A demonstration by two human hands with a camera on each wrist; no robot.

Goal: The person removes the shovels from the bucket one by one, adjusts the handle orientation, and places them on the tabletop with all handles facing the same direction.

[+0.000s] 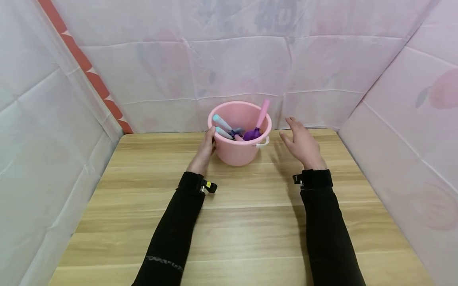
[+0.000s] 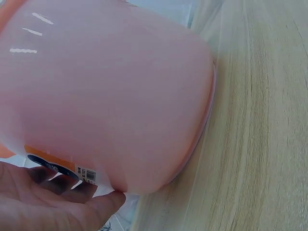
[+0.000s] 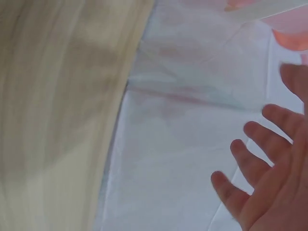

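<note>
My left hand (image 1: 204,150) rests against the left side of the pink bucket (image 1: 239,149), thumb up at the rim and fingers laid along the wall; from the left wrist view the palm (image 2: 43,202) sits just under the bucket's curved side (image 2: 110,106), beside a small printed label (image 2: 62,169), though I cannot tell from either view how far the fingers wrap round it. The bucket stands upright on the wooden table (image 1: 247,222), near its far edge and roughly midway across, close to the draped pale cloth backdrop (image 1: 229,63). Inside the bucket, toward its left, two pale blue handles (image 1: 222,127) lean against the rim; to their right lie a purple scoop (image 1: 252,134) and a pink handle (image 1: 263,111) that sticks up above the right rim. A white bail handle (image 1: 264,142) hangs at the bucket's right side. Right of the bucket, my right hand (image 1: 302,145) hovers above the table, apart from the bucket, holding nothing, its fingers spread and nearly straight; the right wrist view shows those spread fingers (image 3: 255,159) against the cloth, blurred. Both forearms wear black sleeves (image 1: 322,230) with dark wrist straps (image 1: 314,178).
</note>
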